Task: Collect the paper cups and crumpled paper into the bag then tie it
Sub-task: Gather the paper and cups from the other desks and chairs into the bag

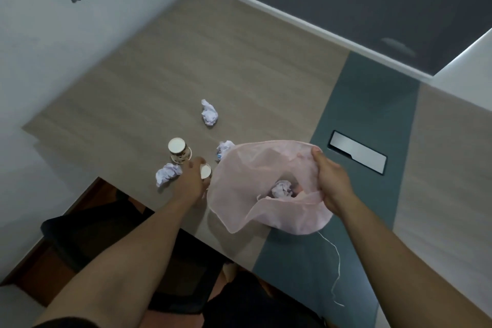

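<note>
Fingers of my left hand (193,180) curl round a paper cup (205,170), mostly hiding it. My right hand (330,181) pinches the sheer pink mesh bag (239,192) at its rim; one crumpled paper ball (281,189) lies inside, below those fingers.

bare left hand (193,180) and right hand (331,181), uncovered back from each grip along the left forearm (138,253) and right forearm (394,245). edge of a black sleeve (64,322) far behind the left grip, at the upper arm. dark clothing (253,301) at the lap, behind both grips.
</note>
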